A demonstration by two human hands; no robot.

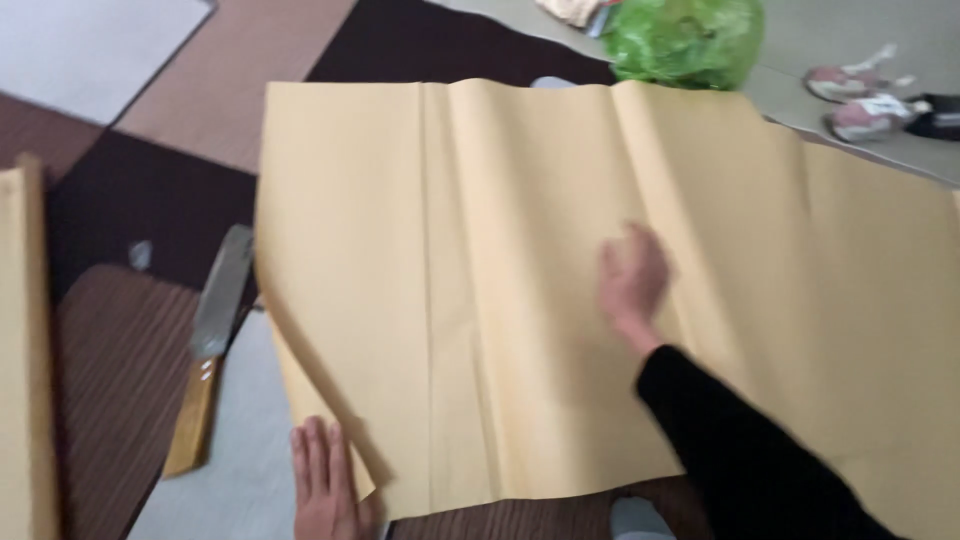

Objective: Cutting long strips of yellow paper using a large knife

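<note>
A large sheet of tan paper (480, 270) with several lengthwise creases lies spread across the floor. My right hand (632, 275), in a black sleeve, rests flat on the sheet's middle, fingers together. My left hand (322, 485) lies flat at the sheet's near left corner, fingers spread, touching the paper's lifted edge. Neither hand grips anything.
A big knife (215, 335) with a wooden handle and broad metal blade lies left of the sheet. A stack of tan paper (22, 350) sits at the far left edge. A green plastic bag (685, 40) and a pair of shoes (860, 100) lie beyond the sheet.
</note>
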